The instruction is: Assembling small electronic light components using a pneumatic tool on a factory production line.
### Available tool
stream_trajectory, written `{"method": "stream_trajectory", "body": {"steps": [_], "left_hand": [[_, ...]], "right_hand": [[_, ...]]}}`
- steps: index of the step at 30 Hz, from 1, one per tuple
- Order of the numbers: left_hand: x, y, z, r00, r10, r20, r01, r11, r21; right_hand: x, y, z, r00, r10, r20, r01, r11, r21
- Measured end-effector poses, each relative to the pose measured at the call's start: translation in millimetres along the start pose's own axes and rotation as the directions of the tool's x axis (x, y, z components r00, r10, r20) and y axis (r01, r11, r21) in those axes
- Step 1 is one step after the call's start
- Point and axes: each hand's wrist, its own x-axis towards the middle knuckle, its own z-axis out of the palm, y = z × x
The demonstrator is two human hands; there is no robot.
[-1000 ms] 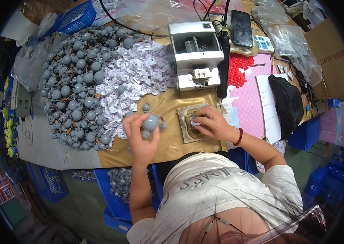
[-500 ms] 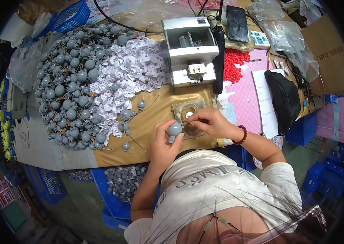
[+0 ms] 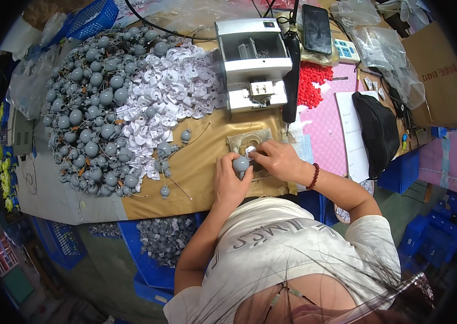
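Note:
A grey ball-shaped plastic part sits in my left hand, with the thumb and fingers wrapped round it. Close on its right, my right hand has thumb and fingers pinched together; whatever is between them is hidden. A small white plastic piece shows right by those fingertips, above the hollow of a flat, worn fixture block. The hands partly cover this block. Left of them, a few loose grey ball parts with thin wires lie on the brown table cover.
Heaped at left are many grey ball parts, beside a pile of white plastic pieces. A silver-white machine stands ahead of my hands. Farther right are red pieces, a phone and a black pouch.
My left hand has brought the grey ball right and slightly up, close against the right hand's fingertips. The right hand has shifted slightly up. The ball now appears turned, its neck no longer showing.

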Motion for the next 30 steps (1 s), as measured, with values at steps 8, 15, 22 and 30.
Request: {"method": "stream_trajectory", "body": {"steps": [8,15,22,30], "left_hand": [[5,9,-1,0.984,0.175,0.015,-0.175,0.966,0.193],[-2,6,4,0.923,0.365,0.119,-0.367,0.75,0.551],[-3,0,3,0.887,0.44,0.143,-0.43,0.672,0.603],[-1,-1,4,0.892,0.43,0.138,-0.429,0.712,0.556]], "right_hand": [[3,2,-9,0.973,-0.18,0.145,0.188,0.981,-0.043],[-2,-1,-10,0.975,-0.116,0.192,0.122,0.992,-0.017],[-24,37,-32,0.939,0.329,0.1,-0.331,0.788,0.518],[-45,39,-24,0.947,0.286,0.146,-0.318,0.897,0.307]]}}
